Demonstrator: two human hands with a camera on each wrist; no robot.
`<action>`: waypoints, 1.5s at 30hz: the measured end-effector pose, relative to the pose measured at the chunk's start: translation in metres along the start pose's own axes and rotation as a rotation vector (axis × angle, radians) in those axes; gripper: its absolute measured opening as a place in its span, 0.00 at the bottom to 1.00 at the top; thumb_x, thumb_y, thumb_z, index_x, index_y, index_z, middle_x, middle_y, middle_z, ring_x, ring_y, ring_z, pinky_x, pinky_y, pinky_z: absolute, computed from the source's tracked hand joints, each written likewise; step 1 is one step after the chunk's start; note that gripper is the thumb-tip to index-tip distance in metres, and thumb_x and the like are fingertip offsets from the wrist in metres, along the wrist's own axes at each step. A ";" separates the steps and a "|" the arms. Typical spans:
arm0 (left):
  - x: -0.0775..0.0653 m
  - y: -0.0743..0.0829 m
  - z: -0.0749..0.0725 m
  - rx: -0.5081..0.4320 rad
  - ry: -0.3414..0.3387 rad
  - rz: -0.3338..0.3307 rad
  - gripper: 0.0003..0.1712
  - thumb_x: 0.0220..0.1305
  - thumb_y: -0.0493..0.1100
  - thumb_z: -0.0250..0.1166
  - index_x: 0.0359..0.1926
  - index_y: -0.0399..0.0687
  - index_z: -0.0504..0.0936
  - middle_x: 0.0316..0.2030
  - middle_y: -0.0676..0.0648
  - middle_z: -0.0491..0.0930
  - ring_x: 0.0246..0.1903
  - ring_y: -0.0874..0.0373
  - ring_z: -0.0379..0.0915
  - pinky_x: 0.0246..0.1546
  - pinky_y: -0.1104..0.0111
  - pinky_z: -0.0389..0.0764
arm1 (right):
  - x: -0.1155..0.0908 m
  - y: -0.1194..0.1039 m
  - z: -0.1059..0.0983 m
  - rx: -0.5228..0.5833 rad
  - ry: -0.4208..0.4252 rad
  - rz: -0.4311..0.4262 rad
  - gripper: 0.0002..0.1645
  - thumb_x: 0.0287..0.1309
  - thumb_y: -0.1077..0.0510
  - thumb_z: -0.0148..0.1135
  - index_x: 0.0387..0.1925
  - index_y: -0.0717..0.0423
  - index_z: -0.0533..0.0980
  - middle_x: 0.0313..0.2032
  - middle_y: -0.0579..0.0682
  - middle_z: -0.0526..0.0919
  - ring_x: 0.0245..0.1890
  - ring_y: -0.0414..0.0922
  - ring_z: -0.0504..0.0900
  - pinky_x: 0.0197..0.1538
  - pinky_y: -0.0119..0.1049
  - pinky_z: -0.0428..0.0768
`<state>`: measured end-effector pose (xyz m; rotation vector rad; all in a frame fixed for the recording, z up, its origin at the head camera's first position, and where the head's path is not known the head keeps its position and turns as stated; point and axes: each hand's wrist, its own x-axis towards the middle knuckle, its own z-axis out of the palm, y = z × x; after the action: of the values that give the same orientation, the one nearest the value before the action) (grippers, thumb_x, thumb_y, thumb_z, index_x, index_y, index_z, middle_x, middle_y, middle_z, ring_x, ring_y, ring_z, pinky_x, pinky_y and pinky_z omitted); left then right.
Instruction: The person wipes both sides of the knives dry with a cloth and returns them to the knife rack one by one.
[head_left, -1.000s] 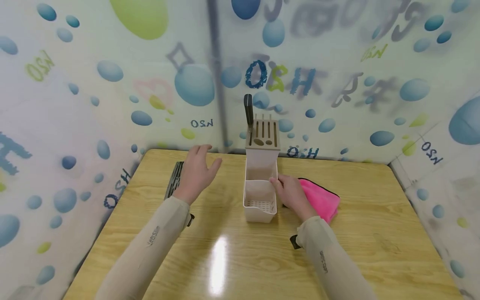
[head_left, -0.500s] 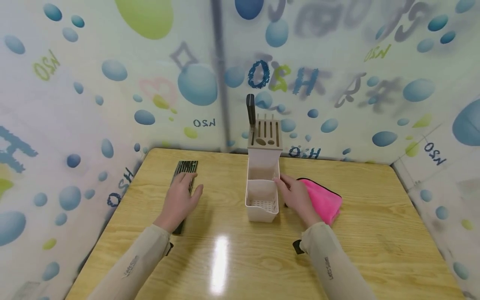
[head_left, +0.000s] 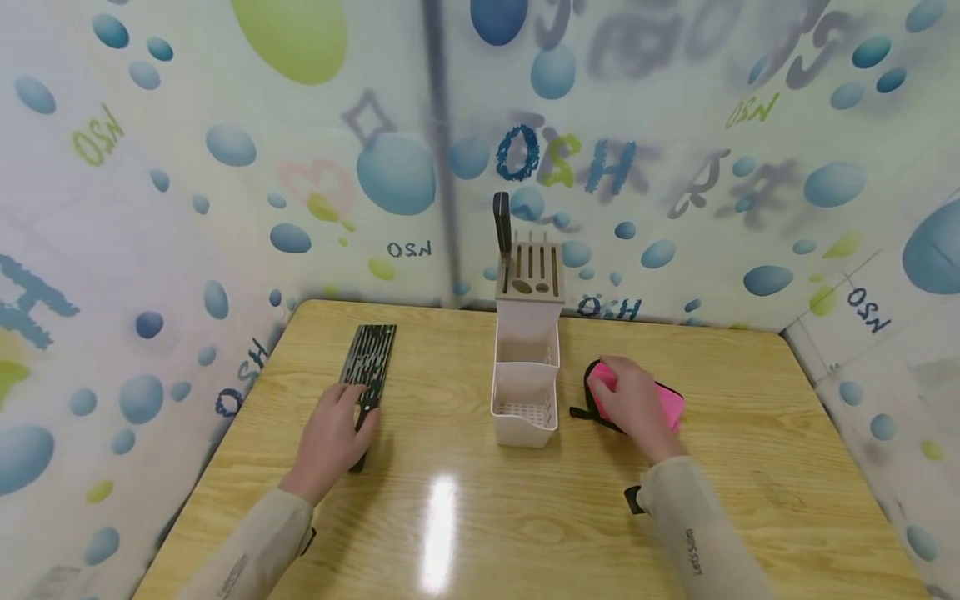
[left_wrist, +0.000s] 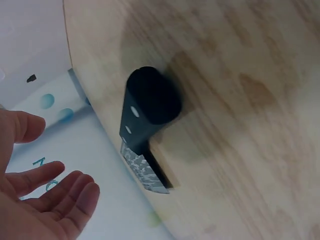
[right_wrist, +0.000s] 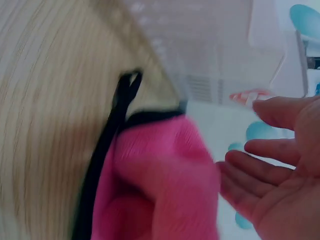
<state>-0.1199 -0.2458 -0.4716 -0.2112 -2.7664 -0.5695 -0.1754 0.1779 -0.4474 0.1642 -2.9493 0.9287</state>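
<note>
Observed left hand (head_left: 328,437), with fingers parted, near knife (head_left: 367,354) laid left of rack (head_left: 528,314) with handle (head_left: 359,460) at near end, presumably for safe reach, and right hand (head_left: 636,407), likewise loose, over pink cloth (head_left: 670,404) right of rack, cannot confirm touching.

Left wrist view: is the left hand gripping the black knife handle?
No, the left hand is off to one side, with a visible gap between its fingers and the black knife handle.
</note>
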 end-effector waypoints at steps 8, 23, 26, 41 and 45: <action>-0.015 -0.005 0.001 0.056 -0.082 -0.077 0.28 0.67 0.43 0.70 0.57 0.23 0.76 0.51 0.23 0.76 0.50 0.30 0.76 0.45 0.41 0.81 | -0.009 0.026 -0.007 -0.202 -0.112 0.071 0.36 0.67 0.55 0.63 0.67 0.77 0.68 0.62 0.76 0.73 0.62 0.72 0.72 0.65 0.65 0.71; -0.019 -0.006 0.010 0.139 -0.314 -0.270 0.33 0.67 0.52 0.69 0.43 0.19 0.74 0.37 0.26 0.75 0.32 0.36 0.77 0.32 0.46 0.82 | -0.012 0.050 0.004 -0.290 -0.203 0.119 0.34 0.67 0.53 0.62 0.64 0.75 0.71 0.58 0.75 0.77 0.58 0.71 0.76 0.60 0.64 0.75; -0.018 -0.007 0.014 0.139 -0.342 -0.286 0.34 0.67 0.53 0.69 0.44 0.18 0.74 0.36 0.28 0.75 0.32 0.38 0.76 0.31 0.47 0.82 | -0.012 0.053 0.003 -0.293 -0.199 0.119 0.30 0.66 0.53 0.62 0.59 0.75 0.73 0.53 0.73 0.80 0.54 0.70 0.79 0.56 0.63 0.78; -0.006 -0.011 0.029 0.133 -0.304 -0.288 0.24 0.68 0.45 0.67 0.44 0.22 0.75 0.31 0.31 0.78 0.27 0.38 0.80 0.26 0.46 0.80 | -0.020 0.057 -0.012 -0.135 -0.036 0.150 0.21 0.64 0.58 0.59 0.52 0.71 0.77 0.40 0.68 0.83 0.38 0.62 0.80 0.44 0.57 0.80; -0.003 -0.010 0.027 0.114 -0.317 -0.305 0.19 0.68 0.43 0.63 0.39 0.25 0.76 0.28 0.35 0.77 0.23 0.44 0.76 0.22 0.51 0.77 | -0.024 0.053 -0.019 -0.080 0.003 0.198 0.25 0.67 0.56 0.59 0.57 0.71 0.75 0.42 0.68 0.84 0.36 0.59 0.80 0.40 0.51 0.80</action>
<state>-0.1262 -0.2444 -0.5001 0.1655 -3.1556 -0.4825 -0.1577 0.2343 -0.4643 -0.1341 -3.0354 0.8263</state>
